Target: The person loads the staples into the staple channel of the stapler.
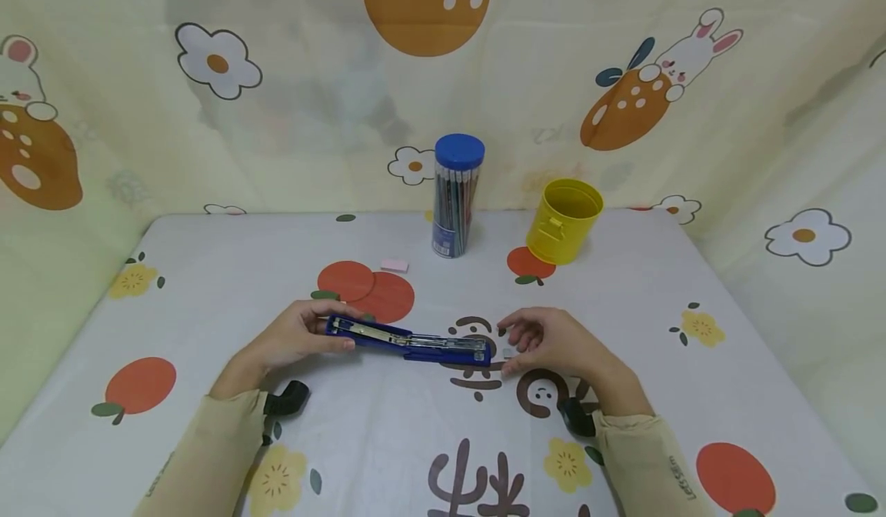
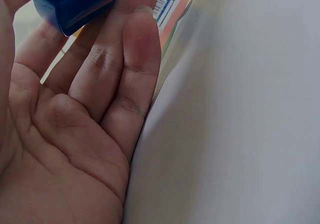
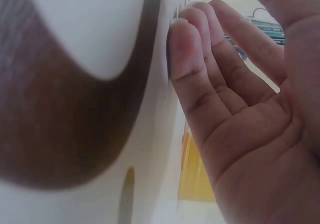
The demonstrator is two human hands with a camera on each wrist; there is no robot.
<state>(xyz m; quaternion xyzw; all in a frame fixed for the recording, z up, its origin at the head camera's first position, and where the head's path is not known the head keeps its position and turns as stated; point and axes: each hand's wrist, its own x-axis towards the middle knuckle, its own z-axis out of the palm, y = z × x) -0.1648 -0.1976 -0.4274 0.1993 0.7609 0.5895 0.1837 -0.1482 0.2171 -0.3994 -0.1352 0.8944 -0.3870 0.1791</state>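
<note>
Pinching a blue stapler (image 1: 408, 341) in our left hand (image 1: 292, 338), we've got our right hand (image 1: 554, 340) beside it, thumb and fingers apart.

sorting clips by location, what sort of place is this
Probably an indoor tabletop work area: printed fabric hangs behind a table covered with a fruit-and-flower cloth, and stationery is out, with a tub of pencils and an opened blue stapler in the left hand.

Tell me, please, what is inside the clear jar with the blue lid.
The clear jar holds a bundle of pencils. Its label covers some of their lower portions, and outer pencils hide any behind them.
</note>
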